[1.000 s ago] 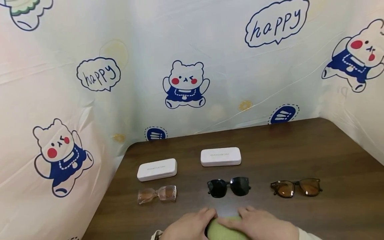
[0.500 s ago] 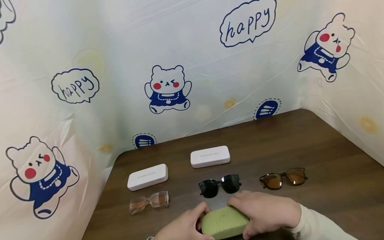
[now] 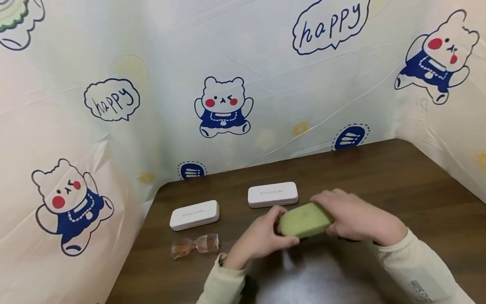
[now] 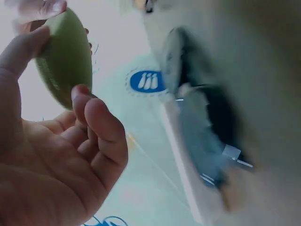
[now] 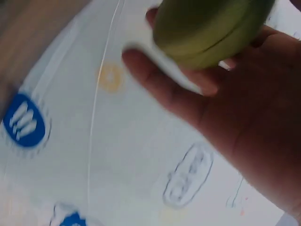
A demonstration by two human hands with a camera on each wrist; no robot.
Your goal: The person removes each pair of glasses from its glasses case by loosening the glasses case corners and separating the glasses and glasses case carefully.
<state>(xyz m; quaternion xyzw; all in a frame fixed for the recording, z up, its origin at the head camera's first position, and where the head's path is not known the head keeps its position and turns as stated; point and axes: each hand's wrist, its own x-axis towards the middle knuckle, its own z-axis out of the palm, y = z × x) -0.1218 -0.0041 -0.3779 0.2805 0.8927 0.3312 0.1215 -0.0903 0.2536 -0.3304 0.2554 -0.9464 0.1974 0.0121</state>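
Observation:
A rounded green glasses case (image 3: pixel 305 220) is held up over the table between both hands, its lid closed along the seam seen in the right wrist view. My left hand (image 3: pixel 262 236) pinches its left end between thumb and fingers. At the opposite end, my right hand (image 3: pixel 357 217) grips the case, fingers over the far side and thumb at the near side. Dark sunglasses (image 4: pixel 202 127) appear blurred in the left wrist view; case and hands cover them in the head view. Clear-framed glasses with brownish lenses (image 3: pixel 195 245) lie left of my left hand.
Two white glasses cases stand behind: one on the left (image 3: pixel 195 215), another (image 3: pixel 273 194) just beyond the green case. The brown wooden table (image 3: pixel 364 173) ends at a printed curtain (image 3: pixel 265 55) on the back and sides.
Both hands have lifted the green case from the table's near edge, carrying it forward and slightly right. It now covers the dark sunglasses, and the right hand and arm hide the brown-lensed pair.

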